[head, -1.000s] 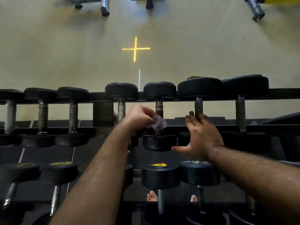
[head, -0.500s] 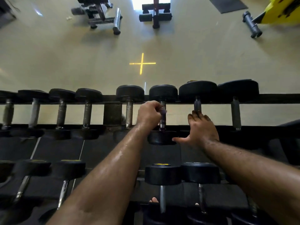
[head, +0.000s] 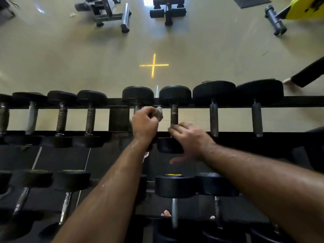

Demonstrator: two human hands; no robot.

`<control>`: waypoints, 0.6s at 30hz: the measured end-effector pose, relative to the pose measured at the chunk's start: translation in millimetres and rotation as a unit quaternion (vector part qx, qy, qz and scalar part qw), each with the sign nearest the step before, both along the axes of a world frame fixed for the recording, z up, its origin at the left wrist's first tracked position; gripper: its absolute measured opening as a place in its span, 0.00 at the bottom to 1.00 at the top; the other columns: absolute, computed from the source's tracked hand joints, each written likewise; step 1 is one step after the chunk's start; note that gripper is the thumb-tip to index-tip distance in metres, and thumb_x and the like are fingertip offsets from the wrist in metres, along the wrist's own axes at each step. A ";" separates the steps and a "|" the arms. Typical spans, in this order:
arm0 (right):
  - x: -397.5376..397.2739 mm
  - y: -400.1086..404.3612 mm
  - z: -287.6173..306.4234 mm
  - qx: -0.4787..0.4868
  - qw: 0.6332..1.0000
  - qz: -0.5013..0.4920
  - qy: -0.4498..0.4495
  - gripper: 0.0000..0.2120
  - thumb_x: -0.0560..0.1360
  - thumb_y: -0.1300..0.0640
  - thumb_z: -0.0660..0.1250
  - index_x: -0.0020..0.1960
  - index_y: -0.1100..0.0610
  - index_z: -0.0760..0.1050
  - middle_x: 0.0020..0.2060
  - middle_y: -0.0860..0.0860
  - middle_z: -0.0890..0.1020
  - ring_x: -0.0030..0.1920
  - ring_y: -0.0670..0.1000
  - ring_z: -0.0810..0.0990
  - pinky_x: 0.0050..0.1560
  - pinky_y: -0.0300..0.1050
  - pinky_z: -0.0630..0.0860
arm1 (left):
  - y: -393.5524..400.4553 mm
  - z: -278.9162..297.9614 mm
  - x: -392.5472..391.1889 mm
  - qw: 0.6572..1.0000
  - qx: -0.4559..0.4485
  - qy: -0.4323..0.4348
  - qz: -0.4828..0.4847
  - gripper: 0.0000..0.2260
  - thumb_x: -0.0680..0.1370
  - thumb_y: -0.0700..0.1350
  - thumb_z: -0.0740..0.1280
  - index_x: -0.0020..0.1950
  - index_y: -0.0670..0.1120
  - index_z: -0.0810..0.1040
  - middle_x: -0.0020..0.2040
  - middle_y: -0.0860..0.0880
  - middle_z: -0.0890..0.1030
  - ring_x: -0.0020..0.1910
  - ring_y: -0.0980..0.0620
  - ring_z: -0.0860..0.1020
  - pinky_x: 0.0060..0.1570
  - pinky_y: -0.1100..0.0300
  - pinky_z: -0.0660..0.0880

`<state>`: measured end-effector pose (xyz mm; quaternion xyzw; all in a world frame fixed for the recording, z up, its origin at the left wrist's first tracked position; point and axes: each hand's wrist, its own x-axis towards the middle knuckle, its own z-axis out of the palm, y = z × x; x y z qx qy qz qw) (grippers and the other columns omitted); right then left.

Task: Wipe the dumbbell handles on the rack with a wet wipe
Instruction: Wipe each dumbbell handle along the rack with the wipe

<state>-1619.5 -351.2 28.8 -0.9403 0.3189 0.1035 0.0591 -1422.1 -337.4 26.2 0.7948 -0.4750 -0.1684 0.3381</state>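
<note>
A black rack [head: 228,102] carries a top row of black dumbbells with metal handles. My left hand [head: 144,124] pinches a crumpled grey wet wipe [head: 159,114], held just left of a dumbbell handle [head: 174,114] and off it. That dumbbell's near head [head: 169,145] lies under my right hand [head: 190,139], which rests there with fingers spread and fingertips at the handle's base. Another handle [head: 136,108] is partly hidden behind my left hand.
More dumbbells [head: 173,185] sit on a lower tier below my arms. Beyond the rack the beige floor has a yellow cross [head: 154,65], gym benches [head: 108,13] and a roller [head: 275,20]. A person's leg [head: 305,74] stands at the right.
My left hand has come off the handle it was gripping with the wipe and moved left and up. My right hand shifted left from the neighbouring dumbbell onto this one.
</note>
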 end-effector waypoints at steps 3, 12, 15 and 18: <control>73.3 12.0 8.0 0.103 0.992 -0.062 0.040 0.44 0.61 0.22 0.76 0.64 0.52 0.79 0.60 0.52 0.81 0.64 0.56 0.76 0.66 0.57 0.75 | 1.0 22.9 5.4 0.991 -0.083 0.040 0.093 0.09 0.78 0.38 0.71 0.55 0.46 0.87 0.45 0.57 0.84 0.45 0.60 0.83 0.47 0.71 0.77; 95.4 28.6 -15.4 0.052 0.985 -0.154 0.059 0.11 0.71 0.57 0.72 0.51 0.48 0.77 0.49 0.48 0.84 0.63 0.55 0.77 0.73 0.72 0.57 | 1.0 37.7 15.3 0.988 -0.132 0.041 0.072 0.10 0.79 0.35 0.70 0.59 0.44 0.85 0.50 0.52 0.86 0.48 0.59 0.81 0.45 0.79 0.73; 65.1 27.7 -37.3 0.056 0.985 -0.151 -0.054 0.15 0.66 0.52 0.74 0.51 0.49 0.75 0.49 0.46 0.84 0.61 0.55 0.80 0.67 0.63 0.64 | -0.3 34.2 20.0 0.987 -0.139 0.052 0.064 0.10 0.79 0.36 0.71 0.58 0.45 0.85 0.49 0.54 0.85 0.48 0.59 0.82 0.46 0.79 0.74; 36.4 30.2 -61.5 0.052 0.960 -0.147 -0.233 0.27 0.58 0.50 0.75 0.58 0.48 0.84 0.52 0.45 0.87 0.58 0.54 0.84 0.62 0.59 0.72 | -2.1 27.7 23.2 0.986 -0.147 0.056 0.065 0.09 0.79 0.37 0.71 0.57 0.45 0.86 0.47 0.56 0.84 0.44 0.62 0.81 0.45 0.77 0.74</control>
